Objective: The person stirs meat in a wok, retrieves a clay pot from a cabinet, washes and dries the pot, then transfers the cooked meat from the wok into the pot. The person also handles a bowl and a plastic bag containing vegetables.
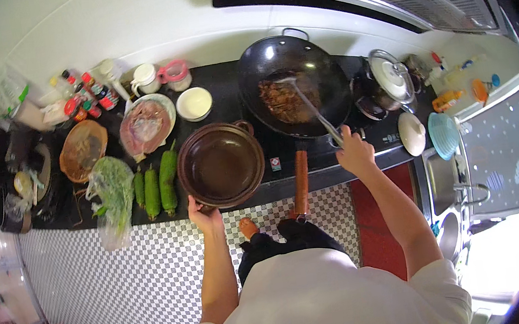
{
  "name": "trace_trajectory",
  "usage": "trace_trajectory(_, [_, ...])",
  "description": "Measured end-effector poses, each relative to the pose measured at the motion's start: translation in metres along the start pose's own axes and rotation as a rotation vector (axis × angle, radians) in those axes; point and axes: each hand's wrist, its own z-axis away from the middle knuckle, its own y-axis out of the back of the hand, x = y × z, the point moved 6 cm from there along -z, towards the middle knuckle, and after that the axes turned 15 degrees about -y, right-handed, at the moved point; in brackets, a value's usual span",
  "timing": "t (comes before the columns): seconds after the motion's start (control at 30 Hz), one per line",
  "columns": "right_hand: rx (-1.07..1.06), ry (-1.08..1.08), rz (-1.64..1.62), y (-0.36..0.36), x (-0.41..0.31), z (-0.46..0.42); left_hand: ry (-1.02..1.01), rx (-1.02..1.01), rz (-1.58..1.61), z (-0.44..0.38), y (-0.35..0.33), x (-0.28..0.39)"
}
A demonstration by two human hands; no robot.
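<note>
My left hand (pixel 206 216) grips the near handle of a brown clay pot (pixel 220 164) by the counter's front edge. The pot's glossy inside holds no food that I can see. To its right a large black wok (pixel 251 99) sits on the cooktop, its wooden handle (pixel 300 181) pointing toward me. Browned, chopped food (pixel 281 102) lies in the bottom of the wok. My right hand (pixel 356 151) is closed around the handle of a metal spatula (pixel 314 108), whose blade rests among the food.
Left of the pot lie green gourds (pixel 152 193), a plastic bag of greens (pixel 113 186), a plate of raw meat (pixel 144 125) and a woven basket (pixel 83 150). A white bowl (pixel 194 104) stands behind the pot. Right of the wok are a lidded pot (pixel 389 81) and a white lid (pixel 412 134).
</note>
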Motion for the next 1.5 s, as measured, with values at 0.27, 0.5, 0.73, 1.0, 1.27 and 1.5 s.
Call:
trace_trajectory(0.27, [0.285,0.187,-0.163,0.07,0.026,-0.028,-0.022,0.063,-0.03,-0.005,0.014,-0.002])
trace_trajectory(0.5, [0.101,0.152,-0.286,0.111,0.102,-0.072,-0.021,0.133,0.039,-0.009,0.021,-0.007])
trace_trajectory(0.73, [-0.482,-0.177,-0.587,0.101,0.122,-0.075,-0.078,0.087,-0.198,0.004,0.011,0.0])
trace_trajectory(1.0, [-0.899,-0.069,-1.05,0.009,0.081,-0.067,-0.042,0.167,-0.426,0.009,0.035,0.006])
trace_trajectory(1.27, [-0.768,0.002,-1.246,-0.029,0.037,-0.058,0.006,0.186,-0.446,0.02,0.059,0.016])
trace_trajectory(1.5, [-0.228,0.244,-0.855,-0.016,0.04,-0.059,0.007,0.137,-0.423,0.017,0.058,0.013])
